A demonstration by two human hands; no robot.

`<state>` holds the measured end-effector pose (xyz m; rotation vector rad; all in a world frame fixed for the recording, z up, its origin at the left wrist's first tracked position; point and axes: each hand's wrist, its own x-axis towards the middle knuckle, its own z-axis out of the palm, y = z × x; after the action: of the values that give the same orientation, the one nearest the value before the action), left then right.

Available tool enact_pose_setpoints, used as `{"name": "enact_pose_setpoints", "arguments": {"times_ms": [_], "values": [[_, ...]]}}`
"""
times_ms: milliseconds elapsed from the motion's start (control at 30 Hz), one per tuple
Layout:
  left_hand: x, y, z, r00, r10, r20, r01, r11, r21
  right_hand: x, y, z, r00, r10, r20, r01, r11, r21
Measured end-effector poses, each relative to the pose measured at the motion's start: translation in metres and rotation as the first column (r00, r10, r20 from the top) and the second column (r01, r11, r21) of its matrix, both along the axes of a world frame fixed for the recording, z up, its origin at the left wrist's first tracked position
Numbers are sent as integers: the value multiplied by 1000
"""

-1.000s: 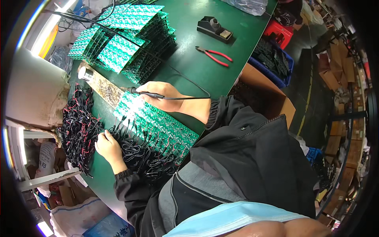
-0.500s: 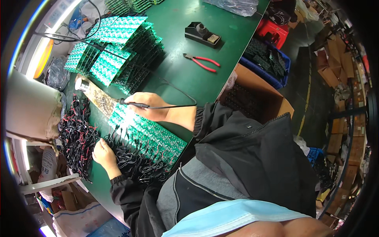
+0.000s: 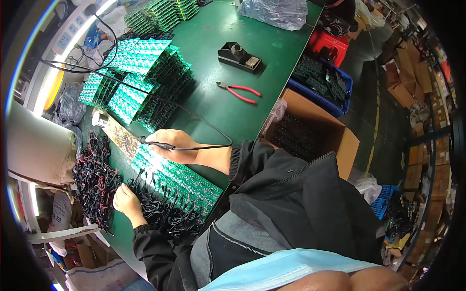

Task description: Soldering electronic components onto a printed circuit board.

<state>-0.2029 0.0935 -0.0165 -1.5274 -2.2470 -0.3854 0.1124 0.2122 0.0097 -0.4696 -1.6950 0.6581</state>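
My right hand [image 3: 177,145] is closed round a soldering iron [image 3: 160,144], its tip end pointing left near the upper left end of a green circuit board panel [image 3: 194,188]. From the iron's rear a black cord loops back over the bench. Glare whitens part of the panel, so the exact contact point is hidden. Black cables with small red wires [image 3: 167,206] lie along the panel's lower edge. My left hand [image 3: 127,204] has its fingers drawn together between those cables and a larger cable pile [image 3: 94,179]; whatever they pinch is too small to make out.
Stacked green circuit panels [image 3: 141,77] stand beyond my hands. Red-handled cutters [image 3: 240,92] and a black iron stand [image 3: 240,57] lie on the green bench [image 3: 204,63]. Along its right edge are a cardboard box [image 3: 342,140] and a blue crate [image 3: 345,103] of dark parts.
The whole view has shifted slightly, moving the bench down and left in the picture. Both hands keep nearly the same places relative to the panel and cables.
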Motion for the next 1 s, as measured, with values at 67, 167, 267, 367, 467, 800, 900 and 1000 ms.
{"name": "enact_pose_setpoints", "arguments": {"times_ms": [67, 167, 267, 367, 467, 800, 900, 1000], "values": [[5, 2, 4, 998, 49, 28, -46, 995, -87, -1, 1, -2, 1000, -1, -25, 1, 1000, 20], [6, 4, 5, 997, 67, 27, -64, 992, -112, 1, 4, -3, 999, -24, -30, 25, 998, 59], [4, 1, 1, 998, 68, 10, -67, 993, -102, 1, -1, -2, 1000, -17, -19, 18, 1000, 12], [-1, -4, -3, 998, 64, 10, -63, 994, -94, 1, -7, -2, 999, -14, -31, 15, 1000, 14], [-10, -15, -13, 941, -65, -332, 75, 997, 19, -3, -12, -1, 1000, 21, -9, -22, 1000, -16], [-4, 19, 11, 844, -100, -526, 208, 966, 150, -5, 14, -4, 999, -1, 34, 0, 1000, 29], [-21, -1, 4, 890, -44, -453, 81, 995, 63, -17, 6, -20, 994, 97, 56, -88, 986, -140], [-32, 12, 31, 995, -16, -103, 10, 998, -58, -10, 1, -20, 991, 86, 101, -73, 989, -132]]}}
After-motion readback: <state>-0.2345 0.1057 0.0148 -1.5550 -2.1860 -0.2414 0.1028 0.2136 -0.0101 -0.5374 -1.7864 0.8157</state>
